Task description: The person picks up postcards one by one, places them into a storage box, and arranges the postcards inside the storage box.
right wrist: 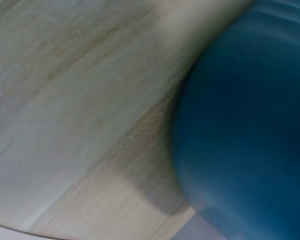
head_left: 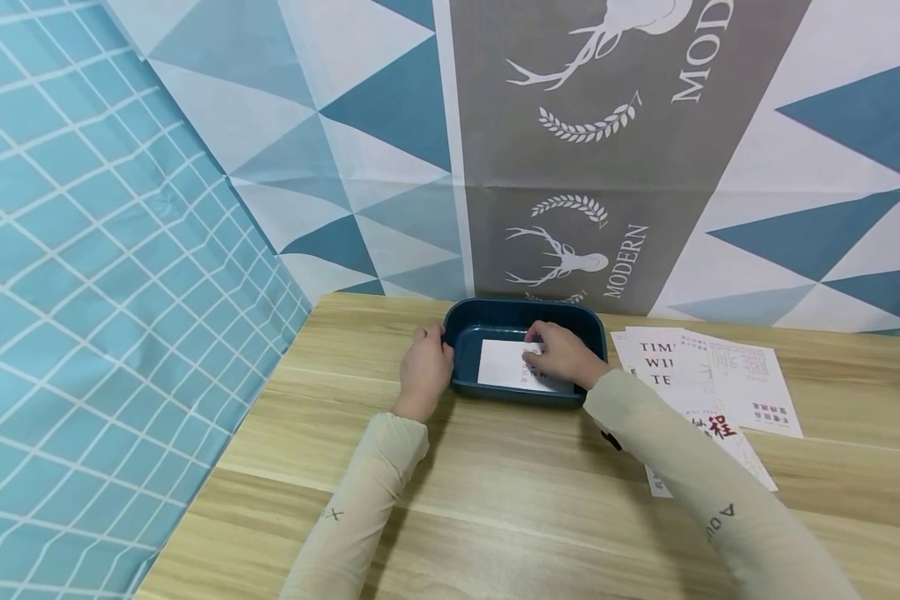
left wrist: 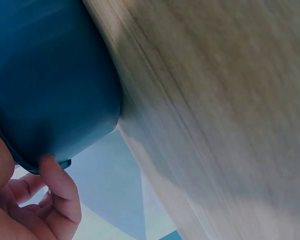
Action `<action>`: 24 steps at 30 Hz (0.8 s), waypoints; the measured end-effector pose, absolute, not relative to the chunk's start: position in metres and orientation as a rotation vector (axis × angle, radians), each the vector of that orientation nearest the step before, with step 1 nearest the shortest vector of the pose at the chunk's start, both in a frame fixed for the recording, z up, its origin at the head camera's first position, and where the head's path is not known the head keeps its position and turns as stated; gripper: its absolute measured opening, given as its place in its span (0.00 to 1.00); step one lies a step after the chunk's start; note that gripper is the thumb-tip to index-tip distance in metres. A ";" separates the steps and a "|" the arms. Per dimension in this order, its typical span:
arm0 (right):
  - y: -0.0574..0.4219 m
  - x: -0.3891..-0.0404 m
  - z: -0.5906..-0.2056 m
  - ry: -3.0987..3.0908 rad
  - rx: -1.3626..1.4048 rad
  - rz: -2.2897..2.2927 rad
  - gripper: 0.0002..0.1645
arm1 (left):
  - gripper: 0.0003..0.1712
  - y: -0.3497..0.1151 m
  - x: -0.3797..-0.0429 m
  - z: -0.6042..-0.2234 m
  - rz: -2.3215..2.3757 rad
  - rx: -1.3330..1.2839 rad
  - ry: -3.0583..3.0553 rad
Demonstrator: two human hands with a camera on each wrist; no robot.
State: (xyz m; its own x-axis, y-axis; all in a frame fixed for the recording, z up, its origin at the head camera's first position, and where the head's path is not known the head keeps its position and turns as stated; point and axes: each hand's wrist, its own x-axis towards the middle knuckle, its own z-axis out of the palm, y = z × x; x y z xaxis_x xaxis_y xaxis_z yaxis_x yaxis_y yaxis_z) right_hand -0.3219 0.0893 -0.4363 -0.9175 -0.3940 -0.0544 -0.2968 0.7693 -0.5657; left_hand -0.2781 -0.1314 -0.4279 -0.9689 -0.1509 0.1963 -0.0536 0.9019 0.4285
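A dark blue rectangular basin (head_left: 525, 313) stands on the table near the wall. At its left end my left hand (head_left: 426, 367) grips the rim; in the left wrist view, curled fingers (left wrist: 62, 187) meet the basin's edge (left wrist: 55, 85). My right hand (head_left: 566, 354) reaches in over the right side, its fingers and thumb bent on a white printed card (head_left: 501, 364), which they seem to pinch. That card lies inside the basin, its right part partly covered by the hand. The right wrist view shows only the basin's outer wall (right wrist: 245, 130) and the tabletop, not the fingers.
Several printed white cards (head_left: 768, 392) overlap on the table right of the basin, partly under the right forearm. Wood-grain tabletop (head_left: 495, 500) extends in front. A patterned wall covering (head_left: 390, 167) rises behind, with a blue gridded sheet (head_left: 82, 292) at the left.
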 end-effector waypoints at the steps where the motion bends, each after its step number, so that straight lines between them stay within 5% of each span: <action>1: 0.089 -0.322 -0.437 2.791 -0.545 -0.848 0.16 | 0.15 -0.131 -0.278 -0.428 -0.633 0.153 -2.839; 24: 0.087 -0.326 -0.450 2.870 -0.555 -0.661 0.17 | 0.16 -0.131 -0.279 -0.429 -0.729 0.138 -2.821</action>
